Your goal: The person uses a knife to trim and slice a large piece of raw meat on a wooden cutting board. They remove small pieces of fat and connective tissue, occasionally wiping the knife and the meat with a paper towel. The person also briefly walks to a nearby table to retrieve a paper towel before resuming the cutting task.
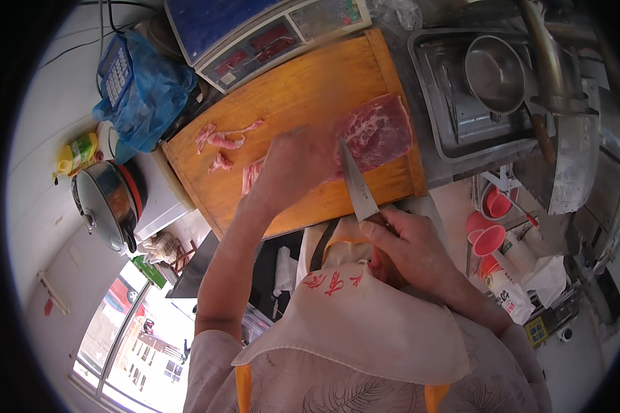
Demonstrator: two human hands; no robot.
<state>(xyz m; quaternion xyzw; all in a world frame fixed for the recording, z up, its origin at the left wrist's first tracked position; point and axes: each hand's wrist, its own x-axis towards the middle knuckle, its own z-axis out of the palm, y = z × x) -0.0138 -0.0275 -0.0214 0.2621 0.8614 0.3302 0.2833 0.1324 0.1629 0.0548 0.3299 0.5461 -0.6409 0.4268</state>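
Observation:
A slab of raw red meat lies on the right half of a wooden cutting board. My right hand is closed round the dark handle of a knife, its blade pointing away from me and its tip at the meat's left part. Over the left end of the meat is my left hand; its fingers are blurred and partly hidden, so their grip does not show. Cut meat shows just left of that hand. Several pale pink meat scraps lie farther left on the board.
A weighing scale stands along the board's far edge. At right, a metal tray holds a steel pot; a cleaver is beside it. A blue plastic bag and a lidded pot are at left.

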